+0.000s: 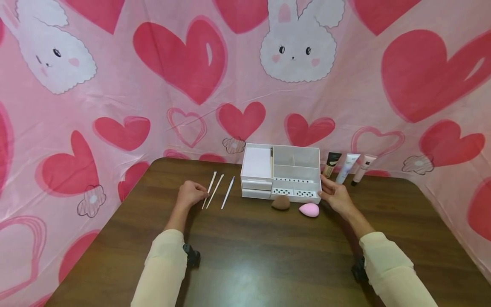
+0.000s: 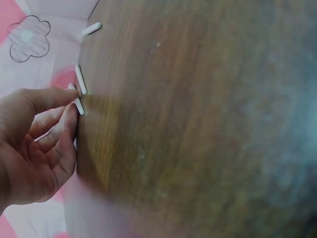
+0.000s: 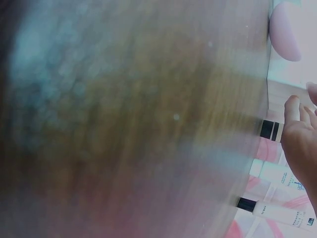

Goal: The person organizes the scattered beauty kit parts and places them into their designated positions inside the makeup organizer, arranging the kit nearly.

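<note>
My left hand (image 1: 190, 194) pinches the leftmost slim makeup brush (image 1: 212, 181) between thumb and fingertips; its white end (image 2: 80, 108) shows just past the fingers in the left wrist view. Beside it lie a second pale thin brush (image 1: 217, 186) and a slim white stick with a bluish end (image 1: 229, 191). My right hand (image 1: 337, 197) touches the right side of a white desktop organizer (image 1: 257, 164), with its fingers nearly straight along the wall and the thumb near the front corner. The organizer has drawers on the left and compartments with dotted holes on the right.
A brown makeup sponge (image 1: 281, 203) and a pink sponge (image 1: 309, 209) sit before the organizer. To its right stand a black-and-gold tube (image 1: 332, 164), a white tube (image 1: 348, 168) and a pink tube (image 1: 362, 169). A pink heart-patterned cloth (image 1: 238, 85) hangs behind the wooden table (image 1: 245, 247).
</note>
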The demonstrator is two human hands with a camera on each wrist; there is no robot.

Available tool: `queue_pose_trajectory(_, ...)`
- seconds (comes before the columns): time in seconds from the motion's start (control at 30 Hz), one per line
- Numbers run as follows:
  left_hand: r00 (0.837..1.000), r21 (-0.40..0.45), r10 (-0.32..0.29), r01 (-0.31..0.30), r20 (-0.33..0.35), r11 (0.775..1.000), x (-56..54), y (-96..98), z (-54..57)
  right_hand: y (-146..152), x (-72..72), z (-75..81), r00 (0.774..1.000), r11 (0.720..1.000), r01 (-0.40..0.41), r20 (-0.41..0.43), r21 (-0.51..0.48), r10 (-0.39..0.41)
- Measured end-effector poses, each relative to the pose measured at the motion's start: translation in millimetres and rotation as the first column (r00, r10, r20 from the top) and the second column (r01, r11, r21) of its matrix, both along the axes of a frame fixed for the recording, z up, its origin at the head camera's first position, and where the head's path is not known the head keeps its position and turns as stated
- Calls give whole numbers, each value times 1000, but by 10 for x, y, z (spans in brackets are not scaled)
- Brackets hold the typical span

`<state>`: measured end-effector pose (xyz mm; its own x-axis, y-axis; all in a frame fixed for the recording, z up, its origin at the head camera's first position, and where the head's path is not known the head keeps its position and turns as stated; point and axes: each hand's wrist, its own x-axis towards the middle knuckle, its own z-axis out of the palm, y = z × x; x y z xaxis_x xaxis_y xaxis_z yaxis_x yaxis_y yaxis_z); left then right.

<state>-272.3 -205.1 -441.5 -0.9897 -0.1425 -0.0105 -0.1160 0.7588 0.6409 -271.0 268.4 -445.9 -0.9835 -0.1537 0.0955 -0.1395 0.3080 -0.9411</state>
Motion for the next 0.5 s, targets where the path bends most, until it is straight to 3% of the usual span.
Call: queue_pose_trajectory(0.5,996,-148,18,-6,82,989,-45,89,104,-16,14,25,1000,1000,1,15,6,-1)
